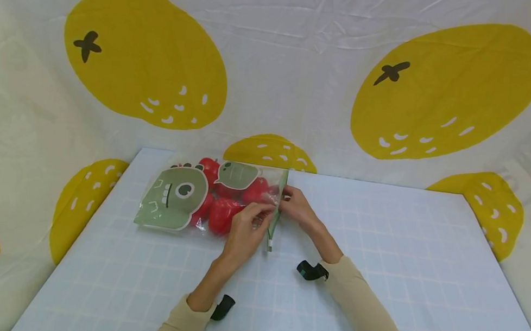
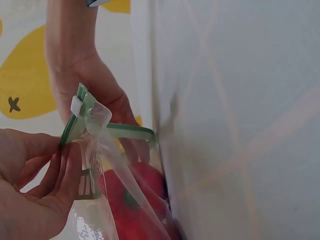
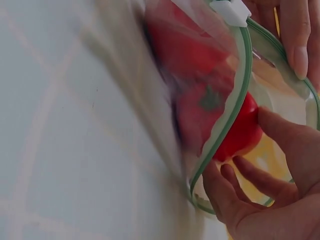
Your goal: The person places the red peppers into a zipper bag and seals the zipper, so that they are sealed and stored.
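A clear zip bag (image 1: 170, 198) with a green one-eyed monster print lies on the table, its mouth to the right. Several red tomatoes (image 1: 223, 216) show through the plastic. My left hand (image 1: 245, 234) pinches the near side of the mouth, by the green zip edge (image 2: 131, 131). The white slider (image 3: 231, 12) sits at one end of the parted rim. My right hand (image 1: 297, 206) reaches into the mouth from the right. Its thumb and fingers hold a red tomato (image 3: 245, 127) with a green calyx, just inside the opening.
The table (image 1: 382, 266) carries a pale blue checked cover. Behind it hangs a white cloth (image 1: 290, 81) printed with large yellow fruit shapes. Black wrist cameras (image 1: 312, 271) stick out from both sleeves, low over the tabletop.
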The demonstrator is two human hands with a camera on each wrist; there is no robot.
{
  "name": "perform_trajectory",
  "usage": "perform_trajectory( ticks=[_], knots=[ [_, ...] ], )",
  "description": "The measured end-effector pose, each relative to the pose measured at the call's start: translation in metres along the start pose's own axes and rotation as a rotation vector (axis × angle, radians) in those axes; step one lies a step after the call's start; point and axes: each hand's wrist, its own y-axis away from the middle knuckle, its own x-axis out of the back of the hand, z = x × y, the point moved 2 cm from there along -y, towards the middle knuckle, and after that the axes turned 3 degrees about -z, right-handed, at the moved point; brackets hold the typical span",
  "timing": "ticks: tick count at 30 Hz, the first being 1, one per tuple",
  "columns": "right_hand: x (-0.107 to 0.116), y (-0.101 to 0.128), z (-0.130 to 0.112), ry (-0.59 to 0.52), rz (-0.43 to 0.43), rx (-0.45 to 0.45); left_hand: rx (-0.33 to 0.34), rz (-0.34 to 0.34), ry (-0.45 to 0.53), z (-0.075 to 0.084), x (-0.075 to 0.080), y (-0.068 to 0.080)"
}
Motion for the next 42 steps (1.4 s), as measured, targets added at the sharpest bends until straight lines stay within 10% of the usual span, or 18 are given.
perform_trajectory(
  ticks=[20, 42],
  knots=[
    [-0.019, -0.009, -0.001, -0.181, 0.062, 0.104, -0.009, -0.040, 0.015, -0.001, -0.001, 0.001],
    [0.005, 0.015, 0.008, -0.108, 0.032, 0.075, 0.033, -0.026, -0.038, 0.001, -0.005, 0.000]
  ],
)
